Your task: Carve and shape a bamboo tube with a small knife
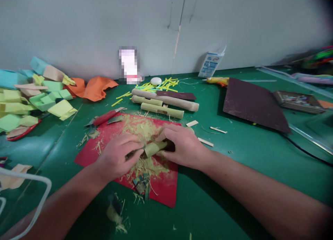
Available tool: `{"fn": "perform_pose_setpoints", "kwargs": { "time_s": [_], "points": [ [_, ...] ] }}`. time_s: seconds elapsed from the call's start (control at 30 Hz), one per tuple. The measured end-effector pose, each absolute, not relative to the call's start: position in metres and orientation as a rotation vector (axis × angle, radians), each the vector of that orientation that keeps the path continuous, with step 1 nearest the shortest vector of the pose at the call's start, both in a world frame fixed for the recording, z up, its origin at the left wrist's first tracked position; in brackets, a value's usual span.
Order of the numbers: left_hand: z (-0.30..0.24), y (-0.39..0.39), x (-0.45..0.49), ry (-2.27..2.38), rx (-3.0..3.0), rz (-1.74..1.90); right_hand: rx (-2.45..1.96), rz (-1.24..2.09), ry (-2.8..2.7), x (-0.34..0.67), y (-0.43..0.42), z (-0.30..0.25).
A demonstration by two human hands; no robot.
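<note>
A short bamboo tube [154, 148] is held at a slant above a red mat [166, 195] strewn with shavings and dust. My right hand [182, 143] wraps round its right part, thumb below and fingers above. At the tube's left end, my left hand [121, 153] has its fingertips pinched together, touching or almost touching the rim. Something small and dark shows between those fingers; its kind is unclear. Dark cut scraps [142, 183], perhaps sandpaper, lie on the mat's near part. A red-handled knife [106, 117] rests across the mat's far left corner.
Behind the mat lie notched bamboo pieces [162, 110] and a longer round stick [166, 99]. Yellow strips [170, 84] surround a white oval object [155, 81]. Folded paper [52, 94] is heaped left; a dark brown sheet [252, 104] and a small tray [299, 101] are right.
</note>
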State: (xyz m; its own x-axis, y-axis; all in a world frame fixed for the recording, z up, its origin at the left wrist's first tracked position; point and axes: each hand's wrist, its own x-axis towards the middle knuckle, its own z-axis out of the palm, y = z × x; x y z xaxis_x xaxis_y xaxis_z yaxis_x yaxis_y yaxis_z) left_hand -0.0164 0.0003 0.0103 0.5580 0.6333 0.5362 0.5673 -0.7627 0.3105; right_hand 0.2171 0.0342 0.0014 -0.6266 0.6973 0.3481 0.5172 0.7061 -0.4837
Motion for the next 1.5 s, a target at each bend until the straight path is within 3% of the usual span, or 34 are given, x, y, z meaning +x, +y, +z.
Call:
{"fn": "perform_pose_setpoints", "kwargs": {
  "time_s": [1.5],
  "points": [
    [0.0057,-0.0024,-0.0168,1.021,2.631,1.015,-0.895,0.455,-2.382,0.217,0.0345,0.0001]
  ]
}}
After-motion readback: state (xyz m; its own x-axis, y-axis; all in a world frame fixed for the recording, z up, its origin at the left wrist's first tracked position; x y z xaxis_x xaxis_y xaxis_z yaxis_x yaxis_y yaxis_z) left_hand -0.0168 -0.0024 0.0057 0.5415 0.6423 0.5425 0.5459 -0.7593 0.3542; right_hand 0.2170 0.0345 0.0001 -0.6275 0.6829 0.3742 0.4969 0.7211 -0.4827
